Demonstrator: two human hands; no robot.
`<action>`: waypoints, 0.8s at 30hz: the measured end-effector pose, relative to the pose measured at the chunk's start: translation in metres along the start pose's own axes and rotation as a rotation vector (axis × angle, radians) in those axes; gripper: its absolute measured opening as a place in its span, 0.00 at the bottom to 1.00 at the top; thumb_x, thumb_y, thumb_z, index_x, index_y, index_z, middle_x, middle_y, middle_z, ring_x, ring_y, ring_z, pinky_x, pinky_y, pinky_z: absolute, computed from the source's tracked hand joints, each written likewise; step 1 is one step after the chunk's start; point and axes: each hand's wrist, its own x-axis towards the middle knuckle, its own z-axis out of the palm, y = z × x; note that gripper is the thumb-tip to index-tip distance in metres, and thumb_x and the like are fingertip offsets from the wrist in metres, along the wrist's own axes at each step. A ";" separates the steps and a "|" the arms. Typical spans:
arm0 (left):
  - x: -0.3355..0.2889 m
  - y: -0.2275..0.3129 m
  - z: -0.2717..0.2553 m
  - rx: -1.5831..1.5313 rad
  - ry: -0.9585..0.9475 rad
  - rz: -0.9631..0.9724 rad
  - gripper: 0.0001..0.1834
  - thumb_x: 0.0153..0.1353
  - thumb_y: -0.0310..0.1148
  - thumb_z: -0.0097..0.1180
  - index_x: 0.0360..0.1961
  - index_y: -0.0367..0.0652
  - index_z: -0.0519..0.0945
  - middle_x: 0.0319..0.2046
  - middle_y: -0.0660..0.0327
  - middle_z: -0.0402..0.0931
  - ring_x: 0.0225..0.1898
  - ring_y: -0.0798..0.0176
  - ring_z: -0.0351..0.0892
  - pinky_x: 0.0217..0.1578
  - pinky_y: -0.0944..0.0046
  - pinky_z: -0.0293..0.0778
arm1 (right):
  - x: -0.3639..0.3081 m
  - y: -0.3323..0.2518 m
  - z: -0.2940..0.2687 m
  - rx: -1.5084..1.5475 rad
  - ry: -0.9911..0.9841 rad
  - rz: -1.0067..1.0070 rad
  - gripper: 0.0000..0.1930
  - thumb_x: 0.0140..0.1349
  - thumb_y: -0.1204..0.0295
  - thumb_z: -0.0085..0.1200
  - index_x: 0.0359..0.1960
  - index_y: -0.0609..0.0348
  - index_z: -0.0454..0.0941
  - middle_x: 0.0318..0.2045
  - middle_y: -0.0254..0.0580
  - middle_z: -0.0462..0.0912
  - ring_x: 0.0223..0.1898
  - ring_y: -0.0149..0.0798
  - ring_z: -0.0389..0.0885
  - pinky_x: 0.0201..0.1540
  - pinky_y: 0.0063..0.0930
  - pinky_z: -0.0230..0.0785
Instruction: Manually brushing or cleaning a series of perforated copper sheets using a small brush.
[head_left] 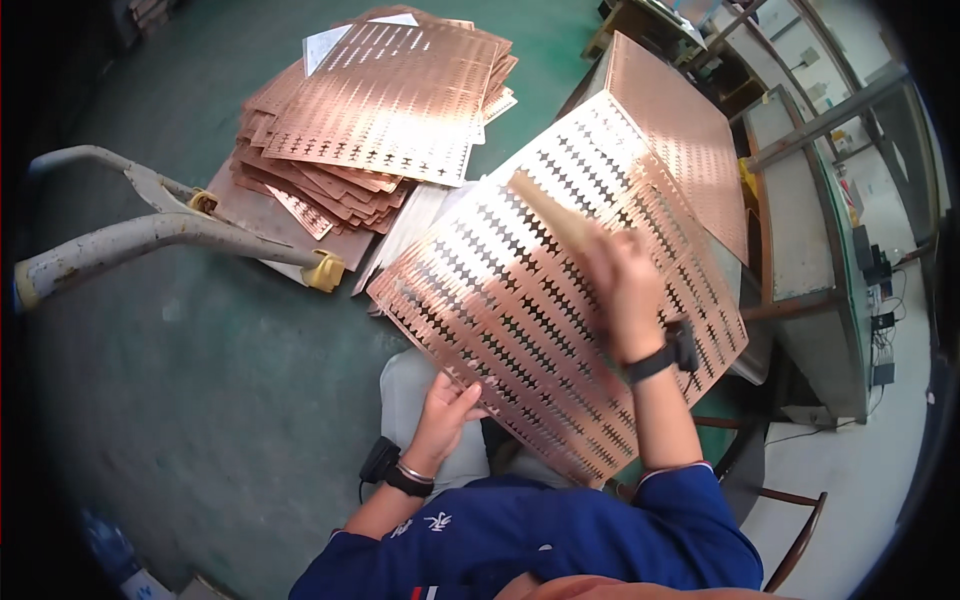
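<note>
head view: a perforated copper sheet (540,300) rests tilted across the person's lap. beyond the sheet, up and to the left, a stack of copper sheets (380,120) lies on the green floor (200,380); a trolley handle (150,235) lies left of the sheet. the sheet's long axis runs from lower right to upper left. the left hand (445,410) grips its near edge. the right hand (625,290), blurred, holds a wooden stick (555,215) against the sheet face.
</note>
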 end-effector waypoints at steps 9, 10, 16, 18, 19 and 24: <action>0.002 0.002 0.002 -0.017 -0.050 -0.010 0.23 0.67 0.25 0.49 0.62 0.45 0.61 0.53 0.55 0.74 0.50 0.60 0.80 0.44 0.57 0.84 | -0.033 -0.021 0.004 0.109 -0.040 -0.223 0.06 0.62 0.65 0.57 0.39 0.47 0.83 0.35 0.42 0.80 0.21 0.40 0.80 0.23 0.32 0.74; 0.002 0.003 0.002 -0.025 -0.043 -0.001 0.24 0.67 0.24 0.49 0.62 0.45 0.60 0.53 0.55 0.74 0.50 0.60 0.80 0.43 0.57 0.84 | -0.029 -0.010 0.003 0.084 -0.017 -0.158 0.06 0.62 0.65 0.57 0.40 0.46 0.83 0.35 0.42 0.80 0.22 0.40 0.81 0.23 0.32 0.74; 0.001 0.010 0.006 -0.078 -0.019 -0.003 0.21 0.67 0.23 0.50 0.60 0.43 0.65 0.49 0.58 0.77 0.44 0.63 0.82 0.39 0.64 0.84 | -0.010 0.087 -0.058 -0.003 0.255 0.301 0.11 0.63 0.72 0.57 0.47 0.49 0.83 0.38 0.38 0.77 0.32 0.36 0.80 0.35 0.27 0.75; 0.001 0.007 0.001 -0.066 0.002 -0.020 0.21 0.67 0.23 0.50 0.60 0.43 0.65 0.48 0.57 0.77 0.44 0.62 0.82 0.39 0.64 0.84 | -0.029 0.103 -0.079 0.267 0.334 0.394 0.13 0.64 0.79 0.56 0.50 0.64 0.80 0.40 0.36 0.75 0.38 0.27 0.78 0.42 0.20 0.73; 0.001 0.007 -0.002 -0.090 -0.014 -0.020 0.22 0.67 0.23 0.50 0.61 0.44 0.64 0.50 0.56 0.77 0.45 0.60 0.82 0.40 0.62 0.84 | -0.040 0.110 -0.087 0.322 0.336 0.464 0.13 0.65 0.78 0.55 0.50 0.64 0.80 0.41 0.35 0.75 0.39 0.26 0.77 0.43 0.19 0.73; -0.004 0.020 0.003 -0.202 0.007 -0.107 0.27 0.64 0.22 0.52 0.63 0.44 0.61 0.54 0.54 0.74 0.50 0.56 0.80 0.42 0.57 0.84 | -0.081 0.136 -0.111 0.577 0.355 0.724 0.15 0.70 0.69 0.51 0.55 0.60 0.77 0.33 0.25 0.78 0.19 0.13 0.58 0.20 0.10 0.49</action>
